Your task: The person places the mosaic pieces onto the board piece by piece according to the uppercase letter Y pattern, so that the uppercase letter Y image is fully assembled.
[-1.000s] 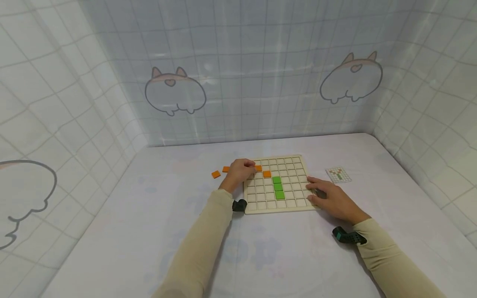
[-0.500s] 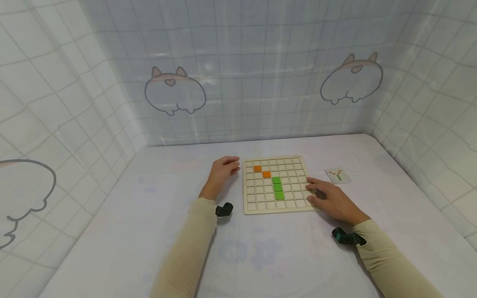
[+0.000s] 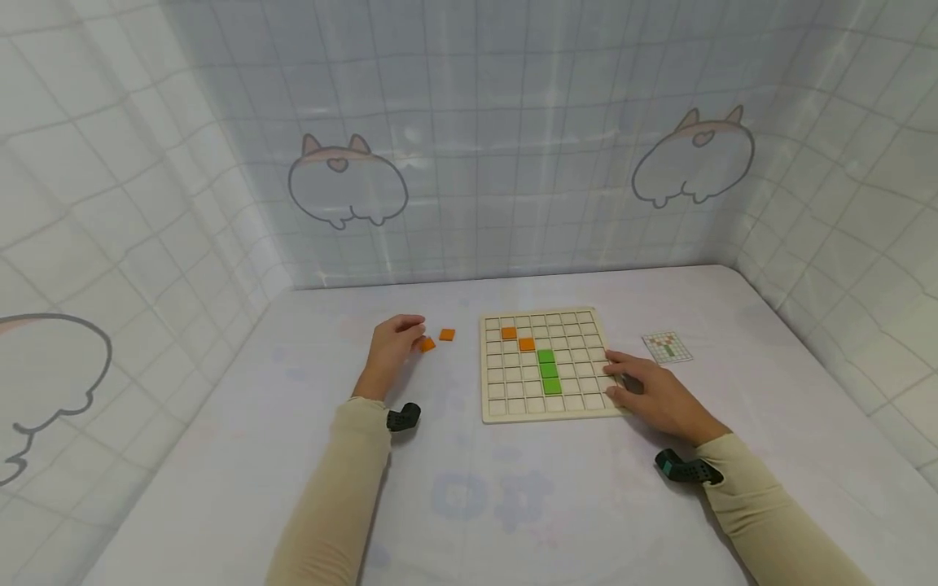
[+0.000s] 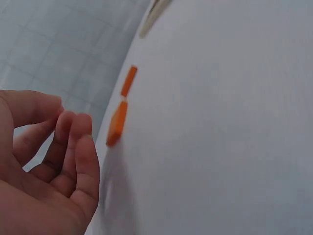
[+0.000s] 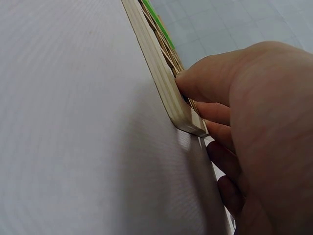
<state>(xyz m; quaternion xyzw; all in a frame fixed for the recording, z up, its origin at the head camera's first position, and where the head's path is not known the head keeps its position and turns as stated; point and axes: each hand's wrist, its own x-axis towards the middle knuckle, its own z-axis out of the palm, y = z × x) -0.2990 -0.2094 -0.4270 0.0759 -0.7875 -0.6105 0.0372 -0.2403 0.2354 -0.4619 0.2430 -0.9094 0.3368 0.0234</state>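
My left hand (image 3: 392,350) is at the left of the square wooden grid board (image 3: 513,409), its fingers bent and no tile seen between them. Beside its fingertips lies one loose orange tile (image 3: 428,345), partly covered by them in the head view; a second orange tile (image 3: 447,334) lies just to the right. In the left wrist view, a small gap separates the fingers from the nearer tile (image 4: 117,125). On the board are two orange tiles (image 3: 527,344) in a diagonal and three green tiles (image 3: 547,371) in a column. My right hand (image 3: 655,396) rests thumb and fingertips on the board's right edge.
A small card (image 3: 667,347) printed with a coloured grid pattern lies right of the board. White cloth (image 3: 469,521) covers the table. Grid-patterned curtains (image 3: 469,163) stand at the back and both sides.
My left hand has moved left, off the board, to the loose orange tiles. One orange tile shows left of the board again, uncovered by the hand. My right hand stays in place.
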